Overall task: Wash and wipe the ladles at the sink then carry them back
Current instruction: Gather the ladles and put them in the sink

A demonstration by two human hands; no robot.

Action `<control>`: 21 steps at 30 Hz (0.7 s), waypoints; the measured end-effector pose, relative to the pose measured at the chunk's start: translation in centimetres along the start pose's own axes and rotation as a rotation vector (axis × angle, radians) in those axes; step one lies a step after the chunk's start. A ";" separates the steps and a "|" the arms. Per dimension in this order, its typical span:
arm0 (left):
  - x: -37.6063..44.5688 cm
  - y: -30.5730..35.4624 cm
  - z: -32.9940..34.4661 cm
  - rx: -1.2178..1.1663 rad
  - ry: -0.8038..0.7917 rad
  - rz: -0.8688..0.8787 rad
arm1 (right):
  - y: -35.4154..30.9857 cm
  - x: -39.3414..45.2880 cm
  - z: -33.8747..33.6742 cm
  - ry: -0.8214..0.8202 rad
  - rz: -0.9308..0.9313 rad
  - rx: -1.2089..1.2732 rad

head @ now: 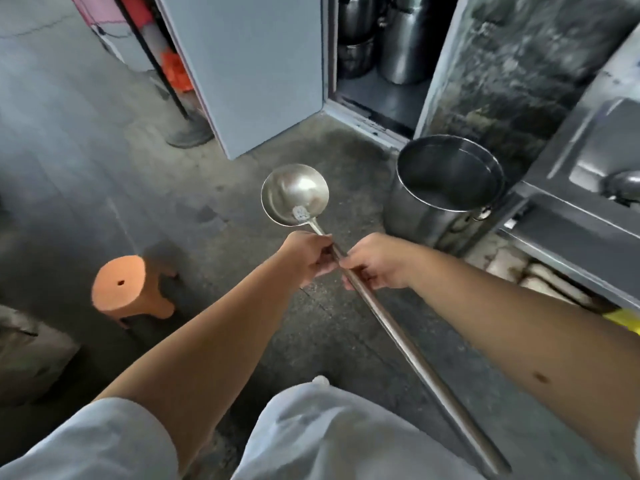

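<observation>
Your left hand (308, 256) and right hand (375, 263) both grip the long steel handle of the ladle (295, 195), fingers curled round it side by side, left nearer the bowl. The bowl faces up just beyond your hands, above the concrete floor (214, 188). Left of your left hand stands an orange stool (126, 284). Beyond your right hand sits a steel stockpot (446, 188), and further right the sink (602, 157).
</observation>
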State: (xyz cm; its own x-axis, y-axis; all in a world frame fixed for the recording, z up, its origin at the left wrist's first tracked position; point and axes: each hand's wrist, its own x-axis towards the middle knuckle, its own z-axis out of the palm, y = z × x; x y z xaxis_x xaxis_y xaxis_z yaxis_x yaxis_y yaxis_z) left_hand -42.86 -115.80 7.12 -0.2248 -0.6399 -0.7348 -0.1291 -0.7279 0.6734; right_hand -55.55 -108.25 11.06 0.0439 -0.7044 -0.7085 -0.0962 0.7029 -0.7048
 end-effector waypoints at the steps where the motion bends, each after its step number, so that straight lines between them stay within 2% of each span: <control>1: 1.1 1.0 1.2 0.040 -0.025 -0.010 | -0.1 0.4 -1.2 0.032 0.010 0.032; 6: 4.5 4.5 7.5 0.202 -0.159 -0.012 | 0.1 1.0 -6.6 0.185 0.020 0.205; 10: 5.8 5.7 13.2 0.190 -0.299 -0.019 | 0.9 0.4 -11.0 0.294 0.029 0.295; 13: 6.9 6.5 20.2 0.243 -0.434 -0.079 | 2.2 -0.8 -16.6 0.392 0.036 0.399; 17: 8.0 7.0 28.8 0.335 -0.534 -0.051 | 4.0 -2.2 -23.8 0.477 0.025 0.500; 21: 8.5 7.2 36.9 0.379 -0.562 -0.013 | 5.9 -3.8 -31.3 0.517 0.000 0.557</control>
State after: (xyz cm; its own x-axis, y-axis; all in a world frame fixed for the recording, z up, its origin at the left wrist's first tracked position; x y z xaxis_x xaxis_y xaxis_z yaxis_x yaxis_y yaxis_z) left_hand -81.38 -117.38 8.69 -0.6758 -0.3319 -0.6581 -0.4419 -0.5321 0.7222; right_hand -87.42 -104.55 10.77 -0.4407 -0.5645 -0.6979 0.4260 0.5528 -0.7162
